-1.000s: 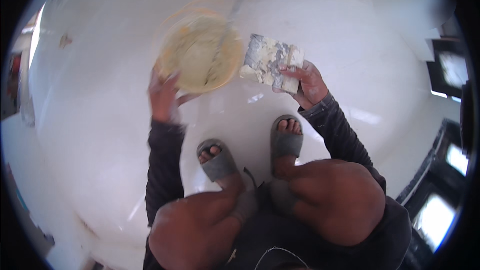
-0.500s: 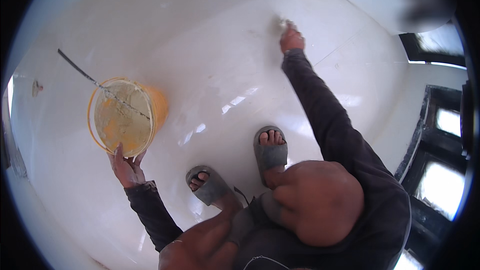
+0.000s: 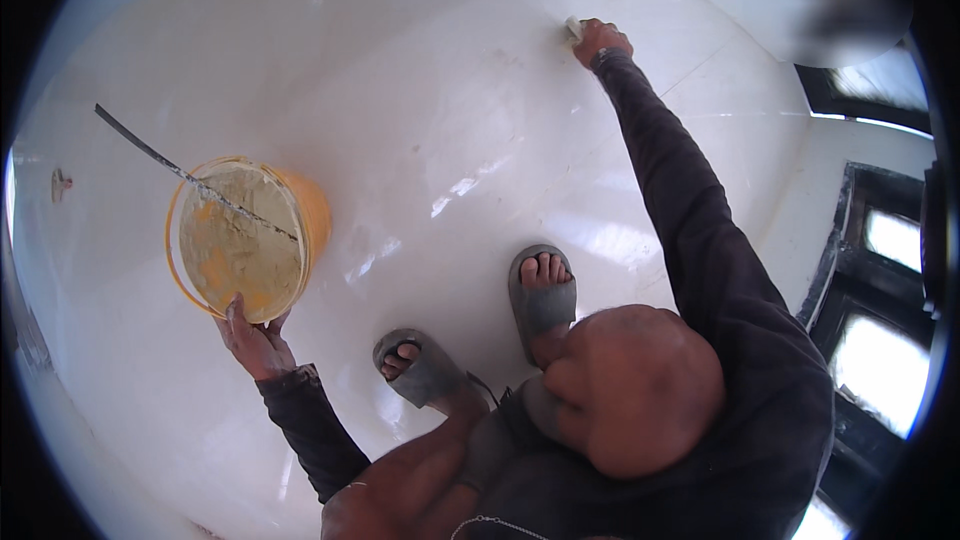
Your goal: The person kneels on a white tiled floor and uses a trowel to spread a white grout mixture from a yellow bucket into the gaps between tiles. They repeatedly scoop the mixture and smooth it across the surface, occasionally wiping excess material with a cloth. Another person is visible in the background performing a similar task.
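At lower left the left hand (image 3: 255, 340) curls its fingers on the near rim of the bucket (image 3: 245, 240), while the right hand (image 3: 600, 40), far off at upper centre, presses a pale pad (image 3: 573, 28) to the floor (image 3: 450, 120), fingers closed over it.

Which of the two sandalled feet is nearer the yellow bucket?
The left foot, toes angled toward the yellow bucket; the right foot sits farther away.

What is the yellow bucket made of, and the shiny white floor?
The yellow bucket looks like plastic: thin, smooth wall with light glowing through. The white floor seems glazed or polished tile: glossy reflections and a thin joint line. The left hand grips the bucket's rim.
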Available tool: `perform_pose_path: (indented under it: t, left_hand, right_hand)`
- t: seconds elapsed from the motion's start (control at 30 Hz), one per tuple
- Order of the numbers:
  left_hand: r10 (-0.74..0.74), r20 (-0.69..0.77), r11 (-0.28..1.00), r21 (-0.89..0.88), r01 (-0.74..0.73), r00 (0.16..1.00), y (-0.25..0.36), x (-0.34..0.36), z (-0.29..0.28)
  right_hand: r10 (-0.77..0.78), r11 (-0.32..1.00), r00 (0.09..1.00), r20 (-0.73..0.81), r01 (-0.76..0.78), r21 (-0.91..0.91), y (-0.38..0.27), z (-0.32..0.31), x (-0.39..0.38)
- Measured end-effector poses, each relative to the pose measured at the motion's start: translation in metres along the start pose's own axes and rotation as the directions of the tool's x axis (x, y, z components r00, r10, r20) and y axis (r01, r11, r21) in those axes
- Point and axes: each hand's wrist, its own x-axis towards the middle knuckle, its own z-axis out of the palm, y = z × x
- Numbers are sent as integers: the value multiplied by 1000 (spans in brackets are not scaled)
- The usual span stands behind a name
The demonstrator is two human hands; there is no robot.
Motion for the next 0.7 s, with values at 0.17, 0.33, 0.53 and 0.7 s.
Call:
perform_pose_path:
  t: [0.17, 0.33, 0.53, 0.7]
  left_hand:
    - [-10, -24, 1000, 17, 10, 1000, 3, 4, -7]
    - [13, -47, 1000, 12, -12, 999, -1, 0, 1]
    - [-12, -43, 999, 40, 14, 999, -1, 2, -7]
    - [-4, -57, 999, 40, 6, 998, -2, 3, -5]
  right_hand:
    - [-63, 997, 997, 45, 61, 46, -3, -8, -22]
    - [74, 984, 994, -75, -85, -156, 19, 22, -45]
    - [58, 998, 998, -38, -59, -38, 22, 32, -83]
    - [14, 994, 998, 66, -7, -107, 20, 37, -115]
